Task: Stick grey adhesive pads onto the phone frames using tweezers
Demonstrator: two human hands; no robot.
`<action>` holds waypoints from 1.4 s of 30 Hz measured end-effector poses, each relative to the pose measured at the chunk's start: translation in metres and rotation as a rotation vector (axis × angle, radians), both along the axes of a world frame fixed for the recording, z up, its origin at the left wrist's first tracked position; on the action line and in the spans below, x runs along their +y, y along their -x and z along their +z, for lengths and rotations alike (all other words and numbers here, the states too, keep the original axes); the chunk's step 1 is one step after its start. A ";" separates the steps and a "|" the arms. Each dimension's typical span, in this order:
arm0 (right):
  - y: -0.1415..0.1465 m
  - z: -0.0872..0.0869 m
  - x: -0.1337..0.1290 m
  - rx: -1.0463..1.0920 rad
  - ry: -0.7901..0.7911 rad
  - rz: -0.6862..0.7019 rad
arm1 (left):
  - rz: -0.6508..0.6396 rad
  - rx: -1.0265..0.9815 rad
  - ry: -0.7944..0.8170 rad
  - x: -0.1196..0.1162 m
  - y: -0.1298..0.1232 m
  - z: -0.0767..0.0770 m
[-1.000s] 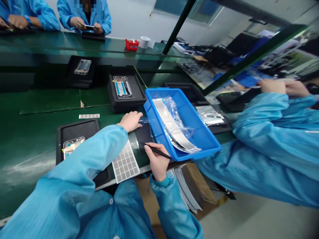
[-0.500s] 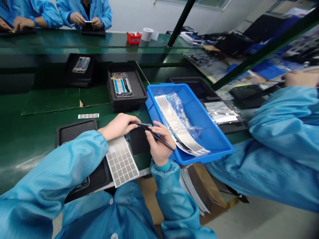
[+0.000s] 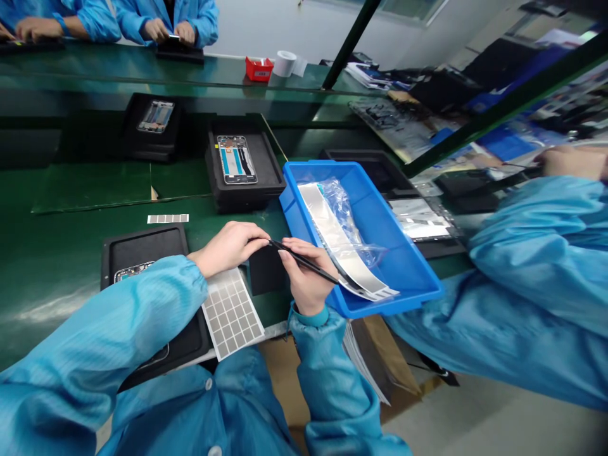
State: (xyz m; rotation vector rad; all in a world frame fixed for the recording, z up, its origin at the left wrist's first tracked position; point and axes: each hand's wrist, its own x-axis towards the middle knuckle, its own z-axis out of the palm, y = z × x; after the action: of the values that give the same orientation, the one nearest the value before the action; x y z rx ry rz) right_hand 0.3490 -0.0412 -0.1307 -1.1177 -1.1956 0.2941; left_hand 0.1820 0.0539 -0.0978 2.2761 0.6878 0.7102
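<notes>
My right hand [image 3: 311, 278] grips black tweezers [image 3: 313, 265] like a pen, their tip pointing left toward my other hand. My left hand [image 3: 232, 247] is closed in a pinch at that tip; what lies between its fingertips is too small and hidden to name. Below my left wrist lies a white sheet of grey square stickers [image 3: 232, 315]. Under my left forearm a black tray [image 3: 147, 244] holds a phone frame [image 3: 134, 270], partly covered by the sleeve. A dark flat pad [image 3: 266, 272] lies on the bench beneath my hands.
Right of my hands stands a blue bin [image 3: 408, 266] with silvery strips [image 3: 332, 228] and clear plastic. Ahead, stacked black trays [image 3: 270, 171] carry another phone frame [image 3: 236, 159]. A short sticker strip [image 3: 168, 219] lies left. A co-worker's sleeve [image 3: 536, 253] is close on the right; others sit opposite.
The dark glossy piece seen between my hands earlier now barely shows. My right fingers have closed further round the tweezers, and more of the phone frame by my left sleeve is visible.
</notes>
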 end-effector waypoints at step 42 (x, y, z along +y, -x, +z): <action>0.009 0.021 0.009 0.060 0.170 -0.187 | 0.124 0.270 -0.057 0.006 -0.010 -0.009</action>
State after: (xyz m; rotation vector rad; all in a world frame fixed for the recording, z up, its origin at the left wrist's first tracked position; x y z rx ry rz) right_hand 0.3397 -0.0319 -0.1101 -1.3504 -1.0182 0.2873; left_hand 0.1920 0.0599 -0.1065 2.4234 0.9520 0.4870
